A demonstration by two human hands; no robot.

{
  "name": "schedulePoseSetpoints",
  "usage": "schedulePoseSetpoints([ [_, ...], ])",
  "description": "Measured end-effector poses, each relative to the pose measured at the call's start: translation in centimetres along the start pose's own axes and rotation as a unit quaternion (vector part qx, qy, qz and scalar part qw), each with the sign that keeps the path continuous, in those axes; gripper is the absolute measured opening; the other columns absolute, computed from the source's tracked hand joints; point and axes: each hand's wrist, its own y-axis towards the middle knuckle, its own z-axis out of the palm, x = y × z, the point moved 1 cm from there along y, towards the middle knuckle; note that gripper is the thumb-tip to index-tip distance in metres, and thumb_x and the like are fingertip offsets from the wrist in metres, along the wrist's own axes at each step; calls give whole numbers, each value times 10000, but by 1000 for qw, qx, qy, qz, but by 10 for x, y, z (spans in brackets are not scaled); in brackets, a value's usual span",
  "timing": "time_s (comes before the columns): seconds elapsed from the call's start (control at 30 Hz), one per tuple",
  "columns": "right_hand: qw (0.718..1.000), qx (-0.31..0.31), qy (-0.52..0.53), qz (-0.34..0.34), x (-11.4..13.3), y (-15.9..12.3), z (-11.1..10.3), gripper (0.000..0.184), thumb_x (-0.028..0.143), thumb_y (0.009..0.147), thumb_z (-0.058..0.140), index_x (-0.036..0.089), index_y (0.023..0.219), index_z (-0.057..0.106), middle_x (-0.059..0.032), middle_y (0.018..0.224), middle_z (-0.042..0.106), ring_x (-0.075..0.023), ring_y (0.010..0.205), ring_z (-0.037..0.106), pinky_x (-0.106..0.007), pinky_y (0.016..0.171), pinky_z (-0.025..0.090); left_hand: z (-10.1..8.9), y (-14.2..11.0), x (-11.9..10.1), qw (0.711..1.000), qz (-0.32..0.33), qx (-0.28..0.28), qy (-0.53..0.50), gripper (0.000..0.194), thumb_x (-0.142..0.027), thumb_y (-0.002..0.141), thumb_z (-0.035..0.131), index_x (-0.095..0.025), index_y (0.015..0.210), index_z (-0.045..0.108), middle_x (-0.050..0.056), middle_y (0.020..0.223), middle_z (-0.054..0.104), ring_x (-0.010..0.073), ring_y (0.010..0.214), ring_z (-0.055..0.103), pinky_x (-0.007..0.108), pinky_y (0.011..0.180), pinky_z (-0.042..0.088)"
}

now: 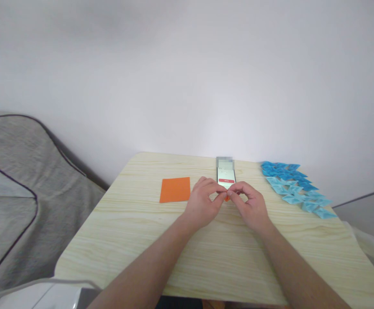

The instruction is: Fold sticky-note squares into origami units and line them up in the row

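Observation:
Between the fingertips of both hands sits a small piece of folded orange paper (227, 198), mostly hidden by the fingers. My left hand (205, 201) pinches it from the left with thumb and forefinger. From the other side, my right hand (248, 203) is closed on it in the same way, and the fingertips of the two hands meet. Left of my left hand lies a square of orange paper (175, 190), flat on the table. Just beyond the fingers is a phone (226, 174) with a lit screen, its lower end partly covered by my hands.
Several folded blue paper pieces (283, 171) and light blue ones (298, 195) lie in rows at the table's right. The wooden table (135, 223) meets a white wall. Grey fabric (58, 184) stands at the left, and a white object with a cable (45, 294) is at the lower left.

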Motion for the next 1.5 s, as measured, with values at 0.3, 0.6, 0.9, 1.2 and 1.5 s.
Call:
schedulePoseSetpoints([
  [0.3,999,-20,39,7,0,0,-1,143,362,948,626,234,924,685,-48,970,716,-211,909,655,-358,857,502,-2,3,-2,990,-78,-48,-108,89,-252,876,711,-233,828,783,36,824,705,180,827,616,334,792,500],
  [0.6,986,-28,129,104,-17,0,5,105,275,824,715,216,884,653,-18,841,728,-182,785,666,-317,743,501,-3,5,0,974,-86,-55,-202,100,-275,900,701,-222,897,786,61,960,729,190,951,659,324,839,536],
  [0.9,968,81,160,179,-12,5,0,86,257,790,664,192,796,720,15,683,675,-131,624,557,-279,614,438,-2,4,-3,965,-85,1,-249,103,-276,889,719,-210,921,791,80,973,721,189,949,662,319,821,549],
  [1.2,965,77,174,179,-11,3,1,69,245,804,660,196,772,696,8,672,691,-147,655,591,-289,670,460,1,3,2,923,-172,23,-343,268,-295,844,743,-195,1092,761,89,1058,741,188,952,684,315,812,577],
  [1.5,945,63,258,190,-18,4,3,126,327,811,723,205,840,723,-26,839,742,-162,741,644,-315,742,528,1,7,2,915,-226,32,-333,161,-282,775,690,-163,846,773,47,777,748,155,700,663,292,687,566],
])
